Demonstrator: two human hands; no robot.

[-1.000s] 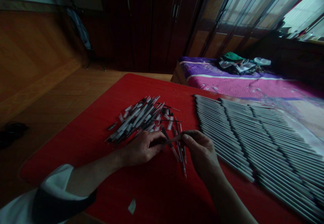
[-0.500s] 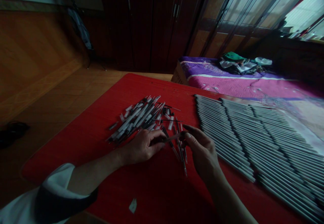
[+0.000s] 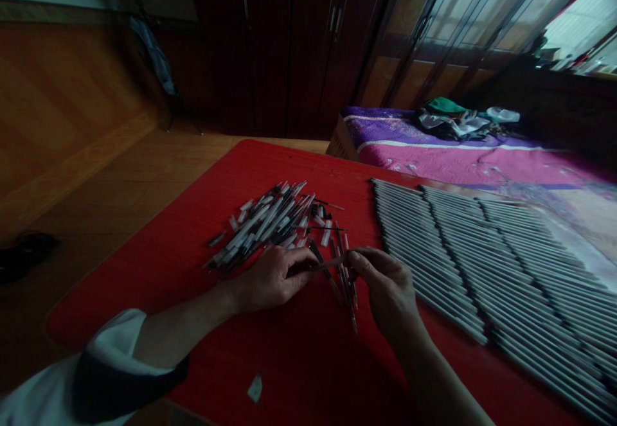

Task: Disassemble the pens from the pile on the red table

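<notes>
Frame centre: left hand [image 3: 270,278] and right hand [image 3: 388,288] each pinch an end of one thin pen [image 3: 332,263] above the red mat [image 3: 193,246].

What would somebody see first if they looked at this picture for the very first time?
Probably the big red mat that covers the middle, with a messy pile of pen parts on it. To the right lie neat rows of grey pens, lined up side by side. In front, the left hand and the right hand pinch one thin pen piece between them.
</notes>
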